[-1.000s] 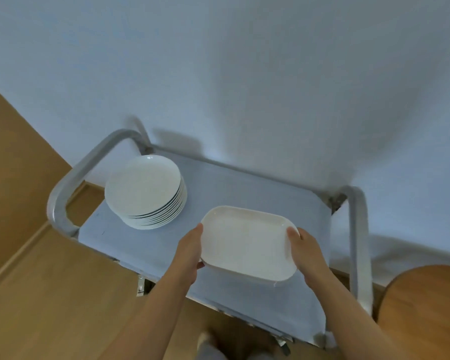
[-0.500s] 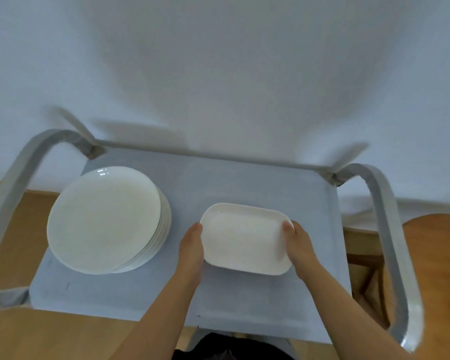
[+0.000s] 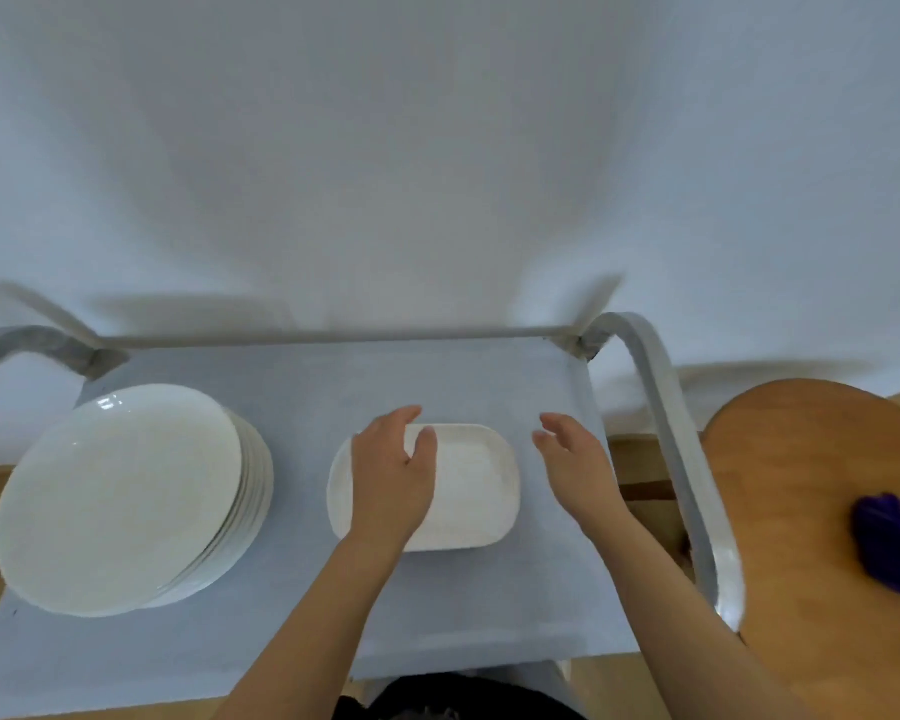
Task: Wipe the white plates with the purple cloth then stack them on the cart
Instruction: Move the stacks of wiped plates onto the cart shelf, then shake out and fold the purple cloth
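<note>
A white rounded-rectangular plate (image 3: 471,488) lies flat on the cart's grey top (image 3: 307,605), right of centre. My left hand (image 3: 391,475) is over the plate's left part with relaxed fingers, holding nothing. My right hand (image 3: 575,462) hovers open just right of the plate, apart from it. A stack of several round white plates (image 3: 120,498) stands on the cart's left side. The purple cloth (image 3: 889,545) lies crumpled on the round wooden table at the far right.
The cart has grey tube handles at the left (image 3: 17,340) and right (image 3: 666,423), and a rail along the back. A round wooden table (image 3: 801,491) stands right of the cart. A pale wall rises behind; wooden floor shows below.
Both hands have let go of the rectangular plate, which now rests on the cart. The left hand moved over it, the right drew off to the right. The view shifted; table and cloth appeared.
</note>
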Available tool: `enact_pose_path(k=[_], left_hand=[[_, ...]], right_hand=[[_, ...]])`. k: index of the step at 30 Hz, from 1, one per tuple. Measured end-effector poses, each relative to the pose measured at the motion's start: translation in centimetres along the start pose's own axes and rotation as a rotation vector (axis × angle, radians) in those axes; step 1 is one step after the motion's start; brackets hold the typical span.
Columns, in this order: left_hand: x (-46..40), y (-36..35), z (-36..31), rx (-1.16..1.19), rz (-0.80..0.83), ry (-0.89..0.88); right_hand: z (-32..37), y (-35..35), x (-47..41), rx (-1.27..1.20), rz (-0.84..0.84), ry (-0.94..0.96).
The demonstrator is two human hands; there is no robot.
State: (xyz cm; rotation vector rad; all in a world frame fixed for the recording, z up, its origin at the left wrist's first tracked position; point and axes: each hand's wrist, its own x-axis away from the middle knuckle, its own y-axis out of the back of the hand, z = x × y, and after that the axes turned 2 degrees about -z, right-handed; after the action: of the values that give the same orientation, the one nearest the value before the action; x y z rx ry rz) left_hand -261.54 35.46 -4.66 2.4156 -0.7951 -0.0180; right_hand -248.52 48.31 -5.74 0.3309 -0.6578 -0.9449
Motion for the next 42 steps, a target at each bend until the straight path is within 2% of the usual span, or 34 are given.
enact_pose_path(k=[3,8,12,18,23,27,31,36,39,42], left_hand=[[1.1,-3.3,-3.8,-0.04,0.191,-0.156],[3.6,-10.7,-10.4,-0.137,0.358,-0.44],[6.4,-18.5,-15.7,-0.156,0.466,-0.631],[11.3,-33.5,-20.8,-0.311,0.702,-0.727],[14.6,-44.0,-21.9,-0.589,0.968,-0.63],[15.7,-48.3,-21.3,-0.659,1.094,-0.449],[16.0,-49.4,-19.9,-0.685,1.112,-0.272],[15.9,-50.0,-19.3,-0.676,1.112,-0.146],[16.4,-49.9,-19.0,-0.619,1.078,-0.089],[16.5,-49.2,-18.7,-0.561,1.056,-0.017]], right_hand=[[0.5,4.8,0.9,-0.119,-0.131,0.081],[-2.4,13.6,1.5,-0.173,-0.34,0.107],[-8.1,20.4,1.2,-0.053,-0.413,0.064],[-20.0,30.6,0.2,-0.007,-0.46,-0.067],[-30.1,36.3,-1.3,-0.043,-0.421,-0.316],[-35.9,38.1,-4.1,-0.016,-0.4,-0.393],[-38.9,38.2,-7.5,0.031,-0.315,-0.356],[-40.6,37.1,-10.5,0.066,-0.158,-0.364],[-41.3,36.5,-11.0,0.355,-0.015,-0.404],[-40.3,36.3,-10.7,0.604,-0.011,-0.301]])
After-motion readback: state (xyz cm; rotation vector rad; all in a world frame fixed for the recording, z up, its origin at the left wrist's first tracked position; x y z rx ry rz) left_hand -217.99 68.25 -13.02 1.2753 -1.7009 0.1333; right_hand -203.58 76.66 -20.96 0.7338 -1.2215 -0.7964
